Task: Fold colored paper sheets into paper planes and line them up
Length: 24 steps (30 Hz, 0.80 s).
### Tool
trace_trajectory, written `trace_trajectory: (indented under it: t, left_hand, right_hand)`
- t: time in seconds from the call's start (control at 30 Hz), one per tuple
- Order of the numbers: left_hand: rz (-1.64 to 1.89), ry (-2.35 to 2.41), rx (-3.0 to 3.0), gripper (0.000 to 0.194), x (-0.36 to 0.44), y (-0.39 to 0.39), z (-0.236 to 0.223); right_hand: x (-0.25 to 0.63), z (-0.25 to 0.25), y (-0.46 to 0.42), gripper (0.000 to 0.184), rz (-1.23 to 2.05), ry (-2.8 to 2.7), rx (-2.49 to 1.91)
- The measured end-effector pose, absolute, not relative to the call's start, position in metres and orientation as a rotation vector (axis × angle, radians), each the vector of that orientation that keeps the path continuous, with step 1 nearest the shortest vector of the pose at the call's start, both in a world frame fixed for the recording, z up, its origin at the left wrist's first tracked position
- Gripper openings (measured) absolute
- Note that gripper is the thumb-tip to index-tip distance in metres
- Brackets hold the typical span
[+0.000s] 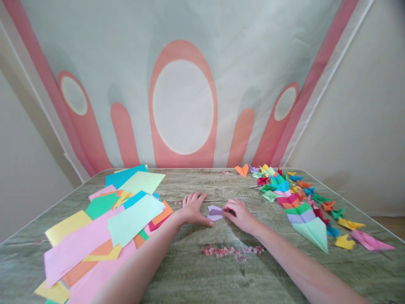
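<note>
A small piece of folded purple paper (214, 214) lies on the table between my two hands. My right hand (239, 214) has its thumb and fingertips closed on the right edge of that paper. On the other side, my left hand (193, 209) is spread out, fingers apart, with its thumb close to the paper's lower left edge. Whether the thumb touches the paper I cannot tell.
Loose sheets of coloured paper (80, 238) are heaped on the left of the wood-patterned table (196, 270). Folded paper figures (329, 206) and a striped row of folded papers (303, 217) lie at the right. An orange paper heart (242, 170) sits near the back edge, before a printed cloth (183, 105).
</note>
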<state>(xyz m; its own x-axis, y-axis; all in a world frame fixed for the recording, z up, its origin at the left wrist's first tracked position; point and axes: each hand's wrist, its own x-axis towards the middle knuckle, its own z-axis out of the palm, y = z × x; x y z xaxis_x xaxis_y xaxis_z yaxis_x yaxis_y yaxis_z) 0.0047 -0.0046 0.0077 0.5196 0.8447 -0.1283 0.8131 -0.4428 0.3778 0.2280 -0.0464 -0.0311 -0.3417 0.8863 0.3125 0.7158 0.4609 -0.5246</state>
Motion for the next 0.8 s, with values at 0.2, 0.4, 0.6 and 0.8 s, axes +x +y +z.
trace_trajectory:
  t: [0.2, 0.4, 0.6, 0.8]
  left_hand:
    - [0.480, 0.838, 2.509, 0.094, 0.023, -0.013, 0.000]
    - [0.504, 0.788, 2.615, 0.090, 0.023, -0.018, 0.000]
    - [0.446, 0.708, 2.662, 0.087, 0.011, -0.020, 0.008]
    - [0.612, 0.898, 2.459, 0.069, -0.002, -0.009, -0.001]
  right_hand:
    - [0.227, -0.032, -0.048, 0.007, 0.357, -2.144, -1.296]
    - [0.227, -0.029, -0.050, 0.007, 0.330, -2.155, -1.261]
    - [0.231, -0.032, -0.048, 0.006, 0.331, -2.138, -1.280]
    - [0.251, -0.027, -0.041, 0.009, 0.423, -2.184, -1.240]
